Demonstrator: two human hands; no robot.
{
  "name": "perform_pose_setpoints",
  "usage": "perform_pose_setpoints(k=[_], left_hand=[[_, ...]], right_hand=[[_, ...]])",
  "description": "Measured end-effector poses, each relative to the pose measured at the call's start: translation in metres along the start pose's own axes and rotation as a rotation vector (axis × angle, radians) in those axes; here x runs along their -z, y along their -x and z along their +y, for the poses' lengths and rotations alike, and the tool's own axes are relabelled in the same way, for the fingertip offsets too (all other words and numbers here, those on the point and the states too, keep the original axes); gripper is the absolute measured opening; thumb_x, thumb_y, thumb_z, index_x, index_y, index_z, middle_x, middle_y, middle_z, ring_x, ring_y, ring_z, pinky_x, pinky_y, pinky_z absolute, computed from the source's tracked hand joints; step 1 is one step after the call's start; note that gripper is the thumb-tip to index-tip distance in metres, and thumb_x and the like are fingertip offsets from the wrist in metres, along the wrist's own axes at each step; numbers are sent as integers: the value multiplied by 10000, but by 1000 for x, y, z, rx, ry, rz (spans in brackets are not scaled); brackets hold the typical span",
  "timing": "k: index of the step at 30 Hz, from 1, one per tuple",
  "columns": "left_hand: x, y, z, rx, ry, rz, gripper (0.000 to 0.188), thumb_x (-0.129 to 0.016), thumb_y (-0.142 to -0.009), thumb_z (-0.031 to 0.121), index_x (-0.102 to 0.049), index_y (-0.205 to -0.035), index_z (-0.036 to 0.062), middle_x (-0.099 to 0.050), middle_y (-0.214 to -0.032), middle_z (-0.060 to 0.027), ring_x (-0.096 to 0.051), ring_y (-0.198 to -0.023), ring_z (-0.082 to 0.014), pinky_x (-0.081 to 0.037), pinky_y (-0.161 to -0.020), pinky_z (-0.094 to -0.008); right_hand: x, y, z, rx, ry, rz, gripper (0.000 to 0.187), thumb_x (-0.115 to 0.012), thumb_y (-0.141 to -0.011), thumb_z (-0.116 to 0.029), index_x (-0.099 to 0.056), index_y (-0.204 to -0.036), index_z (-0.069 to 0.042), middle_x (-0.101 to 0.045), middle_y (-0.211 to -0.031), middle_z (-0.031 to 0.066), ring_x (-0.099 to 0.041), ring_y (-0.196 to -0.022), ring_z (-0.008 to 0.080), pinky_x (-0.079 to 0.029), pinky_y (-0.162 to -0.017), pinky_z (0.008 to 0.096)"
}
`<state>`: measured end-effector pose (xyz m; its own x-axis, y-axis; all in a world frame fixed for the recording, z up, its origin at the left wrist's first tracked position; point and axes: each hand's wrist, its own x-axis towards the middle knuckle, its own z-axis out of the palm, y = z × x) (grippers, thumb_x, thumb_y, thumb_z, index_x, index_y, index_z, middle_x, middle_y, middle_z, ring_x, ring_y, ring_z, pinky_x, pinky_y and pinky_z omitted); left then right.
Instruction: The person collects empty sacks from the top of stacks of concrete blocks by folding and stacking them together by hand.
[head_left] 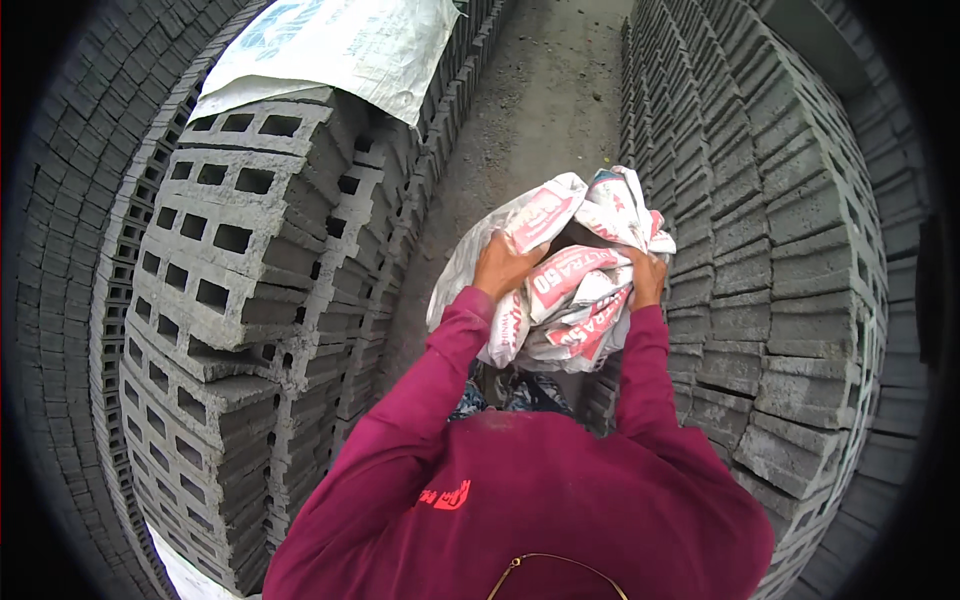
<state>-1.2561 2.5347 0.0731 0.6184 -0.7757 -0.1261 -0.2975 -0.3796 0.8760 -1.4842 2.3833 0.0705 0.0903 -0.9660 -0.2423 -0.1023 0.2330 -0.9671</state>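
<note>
Both my hands hold a bundle of crumpled white sacks (575,290) with red print, in front of my body. On the bundle's left side, my left hand (508,265) is closed on a sack's edge, its fingers partly behind the folds. My right hand (645,272) grips the right side near the top, with its fingertips hidden by the sack material. Between the hands the sacks fold inward around a dark hollow. How many sacks make up the bundle I cannot tell.
Stacked grey hollow concrete blocks (235,240) rise close on the left. A white sheet (335,50) lies over that stack's top. More concrete blocks (750,220) form a wall on the right. A narrow dirt path (535,95) runs ahead between the stacks.
</note>
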Motion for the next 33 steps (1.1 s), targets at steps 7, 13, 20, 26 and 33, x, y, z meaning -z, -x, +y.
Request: perform_pose_setpoints(k=[7, 13, 20, 26, 33], left_hand=[[-33, -123, 39, -12, 618, -150, 474, -666, -887, 356, -622, -1152, -34, -663, -1072, -88, -600, -933, -141, -473, -816, -288], [-87, -305, 83, 7, 511, -294, 626, -609, -874, 476, -577, -1092, -110, -642, -1046, -257, -626, -993, -296, -476, -848, -371], [-117, -502, 168, -137, 121, -580, 681, -588, -849, 290, -327, -1371, -60, -508, -1289, -220, -515, -1169, -277, -380, -1010, -332], [-146, -682, 207, -336, 118, -698, 838, -568, -835, 371, -208, -1430, -97, -387, -1393, -319, -391, -1324, -384, -298, -1097, -349], [-190, -947, 247, -482, 81, -761, 822, -525, -839, 387, -211, -1441, -77, -402, -1412, -268, -394, -1317, -376, -290, -1097, -364]], right_hand=[[-53, -114, -78, 19, 49, -172, 338, -694, -732, -157, -658, -989, 61, -658, -877, 65, -589, -738, 138, -466, -664, 293], [-115, -243, -117, 67, 62, -436, 319, -686, -728, -135, -650, -973, 66, -654, -848, 65, -591, -722, 120, -476, -663, 276], [-173, -436, -149, 32, -50, -307, 229, -648, -761, -182, -645, -864, 21, -598, -795, 15, -508, -669, 99, -433, -637, 276], [-256, -594, -238, 140, 123, -260, 510, -750, -757, -462, -666, -891, 22, -624, -839, 60, -532, -757, 124, -442, -712, 312], [-361, -840, -281, 270, 1, -189, 423, -827, -700, -260, -685, -985, 19, -670, -918, 63, -605, -775, 150, -476, -728, 280]])
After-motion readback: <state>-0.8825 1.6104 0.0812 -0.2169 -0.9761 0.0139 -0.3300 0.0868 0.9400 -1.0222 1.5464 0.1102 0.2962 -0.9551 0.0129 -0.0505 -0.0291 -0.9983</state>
